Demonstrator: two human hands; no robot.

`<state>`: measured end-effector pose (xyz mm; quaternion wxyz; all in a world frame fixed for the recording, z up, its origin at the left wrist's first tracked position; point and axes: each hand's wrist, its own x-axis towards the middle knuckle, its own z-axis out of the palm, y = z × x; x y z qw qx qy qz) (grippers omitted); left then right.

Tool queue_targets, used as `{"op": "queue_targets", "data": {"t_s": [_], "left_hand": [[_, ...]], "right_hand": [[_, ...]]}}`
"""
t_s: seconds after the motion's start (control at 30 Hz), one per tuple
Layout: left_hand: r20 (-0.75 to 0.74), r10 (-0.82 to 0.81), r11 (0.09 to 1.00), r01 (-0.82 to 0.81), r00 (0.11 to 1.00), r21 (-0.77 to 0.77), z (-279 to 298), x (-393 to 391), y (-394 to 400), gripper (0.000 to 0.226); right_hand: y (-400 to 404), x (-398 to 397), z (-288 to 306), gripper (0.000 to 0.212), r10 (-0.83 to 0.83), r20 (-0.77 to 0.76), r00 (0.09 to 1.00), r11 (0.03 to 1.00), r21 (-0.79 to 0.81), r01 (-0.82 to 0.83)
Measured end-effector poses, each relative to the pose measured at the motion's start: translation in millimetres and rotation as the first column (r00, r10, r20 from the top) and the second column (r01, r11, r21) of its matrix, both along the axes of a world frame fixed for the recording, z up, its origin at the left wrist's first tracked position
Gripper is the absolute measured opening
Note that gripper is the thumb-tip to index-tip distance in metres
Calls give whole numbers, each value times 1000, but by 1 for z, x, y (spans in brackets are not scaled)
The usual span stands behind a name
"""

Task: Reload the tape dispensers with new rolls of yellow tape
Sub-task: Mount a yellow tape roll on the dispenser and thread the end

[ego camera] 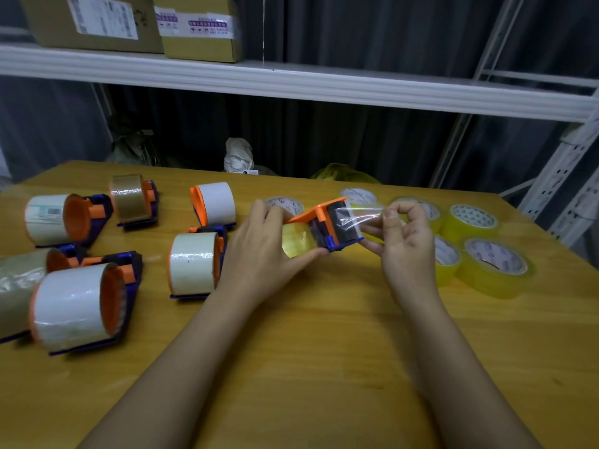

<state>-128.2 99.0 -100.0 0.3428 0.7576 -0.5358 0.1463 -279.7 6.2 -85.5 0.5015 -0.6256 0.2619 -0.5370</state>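
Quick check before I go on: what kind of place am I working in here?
Probably a packing or shipping stockroom. Labelled cardboard boxes sit on a white metal shelf above a wooden table that holds several tape dispensers and loose yellow tape rolls.

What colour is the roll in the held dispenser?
Translucent yellow roll, in the orange and blue dispenser; head view, the only one.

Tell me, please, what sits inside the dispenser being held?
A yellow tape roll sits in the dispenser; its loose end runs to the right hand. The left hand covers the roll's far side and core.
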Motion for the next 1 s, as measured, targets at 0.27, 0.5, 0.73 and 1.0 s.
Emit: {"op": "queue_targets", "data": {"t_s": [0.27,0.5,0.73,1.0], "left_hand": [[-120,-32,999,32,992,5,6,-3,5,79],[-58,-86,996,85,995,-5,0,1,4,81],[-64,-158,987,158,985,-2,-1,2,5,74],[-110,-196,980,197,974,1,-4,5,4,80]], "right_hand": [[1,-2,5,16,-4,53,999,1000,7,4],[-2,-2,3,19,-32,-23,999,999,31,32],[-5,-5,7,19,48,1,999,990,131,-48],[-3,-10,8,16,105,60,993,979,170,-114]]}}
